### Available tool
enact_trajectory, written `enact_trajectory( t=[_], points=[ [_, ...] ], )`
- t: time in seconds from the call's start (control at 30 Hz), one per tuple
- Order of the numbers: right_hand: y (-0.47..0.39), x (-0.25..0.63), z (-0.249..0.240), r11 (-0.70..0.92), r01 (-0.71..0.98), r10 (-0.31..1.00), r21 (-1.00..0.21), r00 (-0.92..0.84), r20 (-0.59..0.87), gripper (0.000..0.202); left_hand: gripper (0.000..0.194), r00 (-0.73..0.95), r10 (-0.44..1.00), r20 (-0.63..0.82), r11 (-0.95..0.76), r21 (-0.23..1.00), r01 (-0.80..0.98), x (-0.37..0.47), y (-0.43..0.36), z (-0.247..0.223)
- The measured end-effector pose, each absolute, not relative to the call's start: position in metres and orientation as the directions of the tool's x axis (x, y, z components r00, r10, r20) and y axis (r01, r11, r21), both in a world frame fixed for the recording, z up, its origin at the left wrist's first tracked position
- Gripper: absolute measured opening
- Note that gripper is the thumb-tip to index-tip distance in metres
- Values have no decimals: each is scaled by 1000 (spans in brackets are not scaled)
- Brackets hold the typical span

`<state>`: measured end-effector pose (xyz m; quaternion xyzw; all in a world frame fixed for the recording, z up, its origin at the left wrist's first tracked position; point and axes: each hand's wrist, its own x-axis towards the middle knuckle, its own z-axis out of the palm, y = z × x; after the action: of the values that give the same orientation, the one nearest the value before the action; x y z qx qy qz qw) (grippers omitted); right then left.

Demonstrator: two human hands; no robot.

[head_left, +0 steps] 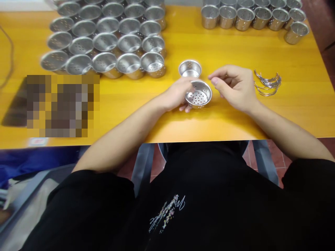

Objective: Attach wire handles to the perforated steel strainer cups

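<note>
My left hand [178, 93] is wrapped around a small perforated metal cup [199, 98], its thumb side at the rim and fingertips under the left side. Round holes dot the bottom of this cup, which tilts toward me. Just right of it is my right hand [234, 85], fingers curled and thumb and forefinger tips close together; anything between them is too small to make out. Directly behind the held cup stands another metal cup [190, 68] on the table. A small pile of bent wire handles [268, 83] lies to the right of my right hand.
Rows of metal cups [106, 42] fill the back left of the yellow table [125, 115]. More cups, with wires across their tops, stand at the back right [244, 18]. A dark flat object [15, 104] lies at left beside a blurred-out patch. The table's front edge is close to my body.
</note>
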<state>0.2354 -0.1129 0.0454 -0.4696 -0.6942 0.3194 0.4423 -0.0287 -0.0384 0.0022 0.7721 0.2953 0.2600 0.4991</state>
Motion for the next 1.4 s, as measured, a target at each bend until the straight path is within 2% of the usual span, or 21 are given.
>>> enact_trajectory(
  t=[0.13,0.27,0.4,0.5,0.67,1.13,1.4],
  points=[
    [-110,236,45,352,443,928,-824,-278,247,46,52,740,671,-39,-120,980,159,-23,-49,10],
    [-110,235,40,348,550,928,-759,-319,194,39,42,749,663,-20,-144,978,154,-19,-55,10],
    [-111,233,41,406,651,912,-641,-336,236,31,26,732,680,22,-179,974,138,-16,-57,6],
    [-112,232,43,422,676,905,-604,-352,238,25,27,724,690,26,-198,968,154,-15,-57,5],
    [-112,231,39,437,689,897,-578,-380,226,21,34,736,677,27,-206,966,154,-17,-55,1],
    [-110,234,37,462,674,881,-576,-426,209,27,34,759,650,38,-195,974,118,-15,-54,1],
    [-109,235,34,449,657,883,-606,-429,189,20,34,754,654,64,-226,968,114,-16,-52,-4]
  ],
)
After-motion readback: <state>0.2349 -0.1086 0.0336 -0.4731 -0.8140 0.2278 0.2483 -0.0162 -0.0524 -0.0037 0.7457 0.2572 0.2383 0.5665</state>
